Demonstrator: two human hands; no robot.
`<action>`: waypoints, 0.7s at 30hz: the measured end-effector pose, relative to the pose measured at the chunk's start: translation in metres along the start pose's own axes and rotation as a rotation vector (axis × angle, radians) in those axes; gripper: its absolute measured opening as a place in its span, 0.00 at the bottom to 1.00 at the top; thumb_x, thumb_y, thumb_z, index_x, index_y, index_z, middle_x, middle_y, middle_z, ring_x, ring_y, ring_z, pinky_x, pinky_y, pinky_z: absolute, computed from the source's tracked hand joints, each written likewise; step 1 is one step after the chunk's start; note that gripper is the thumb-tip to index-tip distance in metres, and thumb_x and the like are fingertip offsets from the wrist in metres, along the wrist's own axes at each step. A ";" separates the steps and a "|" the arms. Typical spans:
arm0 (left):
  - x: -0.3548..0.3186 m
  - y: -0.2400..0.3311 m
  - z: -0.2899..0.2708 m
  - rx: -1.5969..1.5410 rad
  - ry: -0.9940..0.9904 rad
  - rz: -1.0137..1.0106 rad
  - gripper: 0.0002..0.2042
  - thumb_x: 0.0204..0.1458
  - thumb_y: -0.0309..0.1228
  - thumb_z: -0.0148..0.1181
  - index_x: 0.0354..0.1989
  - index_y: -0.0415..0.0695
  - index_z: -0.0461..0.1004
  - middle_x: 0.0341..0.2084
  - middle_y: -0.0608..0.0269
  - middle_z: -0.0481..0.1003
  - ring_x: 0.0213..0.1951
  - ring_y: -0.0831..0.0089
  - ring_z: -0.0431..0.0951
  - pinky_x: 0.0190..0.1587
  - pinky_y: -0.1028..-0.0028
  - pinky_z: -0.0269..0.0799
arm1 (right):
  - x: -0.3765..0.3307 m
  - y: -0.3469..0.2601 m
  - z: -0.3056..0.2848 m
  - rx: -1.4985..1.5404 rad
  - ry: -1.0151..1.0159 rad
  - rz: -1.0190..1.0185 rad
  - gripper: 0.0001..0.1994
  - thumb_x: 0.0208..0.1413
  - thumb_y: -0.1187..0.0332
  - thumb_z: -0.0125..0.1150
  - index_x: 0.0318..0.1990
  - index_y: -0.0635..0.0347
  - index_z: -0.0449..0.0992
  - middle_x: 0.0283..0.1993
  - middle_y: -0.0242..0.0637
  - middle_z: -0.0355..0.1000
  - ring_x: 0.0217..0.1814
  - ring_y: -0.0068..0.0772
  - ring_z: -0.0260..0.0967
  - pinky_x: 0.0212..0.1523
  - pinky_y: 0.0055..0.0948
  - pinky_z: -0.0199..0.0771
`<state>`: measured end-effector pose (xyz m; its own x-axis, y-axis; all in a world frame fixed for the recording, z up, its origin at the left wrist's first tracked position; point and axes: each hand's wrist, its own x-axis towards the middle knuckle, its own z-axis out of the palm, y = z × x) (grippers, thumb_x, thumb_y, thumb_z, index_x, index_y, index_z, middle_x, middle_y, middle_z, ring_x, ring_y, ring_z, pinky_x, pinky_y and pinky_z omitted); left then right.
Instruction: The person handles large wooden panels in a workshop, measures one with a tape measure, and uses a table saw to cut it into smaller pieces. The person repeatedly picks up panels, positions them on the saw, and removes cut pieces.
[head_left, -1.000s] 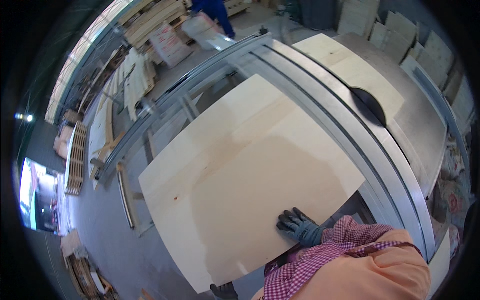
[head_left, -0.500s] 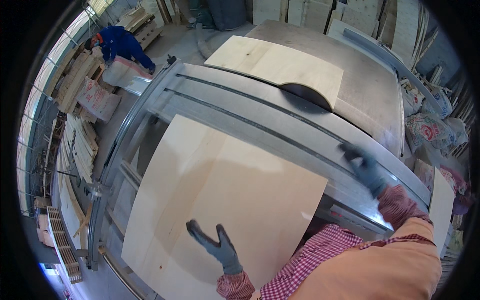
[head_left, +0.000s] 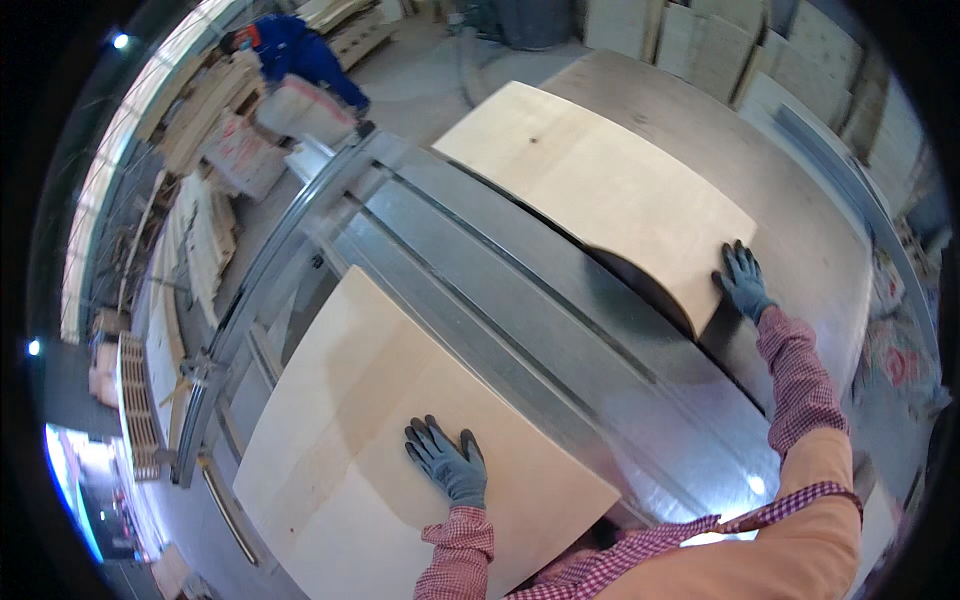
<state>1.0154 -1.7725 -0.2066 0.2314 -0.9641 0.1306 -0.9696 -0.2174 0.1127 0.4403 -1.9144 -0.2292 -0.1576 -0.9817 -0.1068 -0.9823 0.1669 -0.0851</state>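
Grey-gloved left hand (head_left: 450,468) lies flat, fingers spread, on large pale wooden board (head_left: 360,450), gripping nothing; board rests along near side of grooved metal desk (head_left: 560,330). Farther, right hand (head_left: 743,282), likewise spread, nothing grasped, touches right end of narrower wooden panel (head_left: 610,180) lying beside dark curved disc (head_left: 645,280). Beyond, upper left, person in blue (head_left: 305,62) stoops near stacked timber (head_left: 200,115).

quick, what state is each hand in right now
Left hand: open, spread on the larger wooden panel.
Right hand: open, at the end edge of the smaller board.
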 end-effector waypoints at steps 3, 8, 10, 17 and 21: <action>-0.003 0.002 -0.002 0.014 -0.028 -0.035 0.34 0.55 0.43 0.50 0.65 0.33 0.50 0.66 0.42 0.46 0.68 0.46 0.42 0.68 0.53 0.34 | 0.033 -0.002 0.002 0.007 -0.005 0.097 0.34 0.61 0.44 0.39 0.71 0.44 0.40 0.75 0.43 0.29 0.76 0.49 0.25 0.71 0.46 0.24; -0.004 0.007 -0.006 -0.021 -0.041 -0.047 0.34 0.54 0.41 0.51 0.65 0.34 0.50 0.66 0.43 0.46 0.68 0.47 0.42 0.68 0.53 0.33 | 0.083 0.024 -0.003 0.002 0.014 0.096 0.32 0.61 0.46 0.38 0.70 0.44 0.42 0.75 0.40 0.32 0.76 0.49 0.28 0.71 0.47 0.29; -0.004 0.009 -0.004 -0.018 -0.029 -0.029 0.34 0.53 0.41 0.51 0.65 0.34 0.50 0.66 0.43 0.47 0.68 0.47 0.43 0.68 0.53 0.34 | 0.091 0.033 -0.005 0.016 -0.006 0.081 0.33 0.61 0.45 0.39 0.70 0.43 0.43 0.74 0.41 0.33 0.75 0.51 0.29 0.71 0.47 0.30; -0.008 0.008 0.002 -0.042 0.012 -0.029 0.34 0.52 0.40 0.53 0.64 0.34 0.52 0.65 0.43 0.49 0.67 0.47 0.44 0.68 0.53 0.35 | 0.114 0.014 -0.041 -0.116 -0.084 0.303 0.35 0.57 0.39 0.42 0.70 0.35 0.42 0.73 0.48 0.36 0.74 0.56 0.35 0.70 0.51 0.32; -0.005 0.011 0.002 -0.058 0.035 -0.014 0.33 0.51 0.39 0.54 0.64 0.36 0.52 0.65 0.44 0.50 0.67 0.48 0.45 0.68 0.53 0.35 | 0.123 0.031 -0.025 0.114 -0.001 0.301 0.37 0.55 0.38 0.45 0.70 0.33 0.42 0.73 0.53 0.35 0.74 0.59 0.33 0.69 0.55 0.36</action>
<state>1.0031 -1.7703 -0.2084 0.2485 -0.9549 0.1625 -0.9602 -0.2207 0.1711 0.3881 -2.0321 -0.2197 -0.4393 -0.8865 -0.1452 -0.8739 0.4592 -0.1597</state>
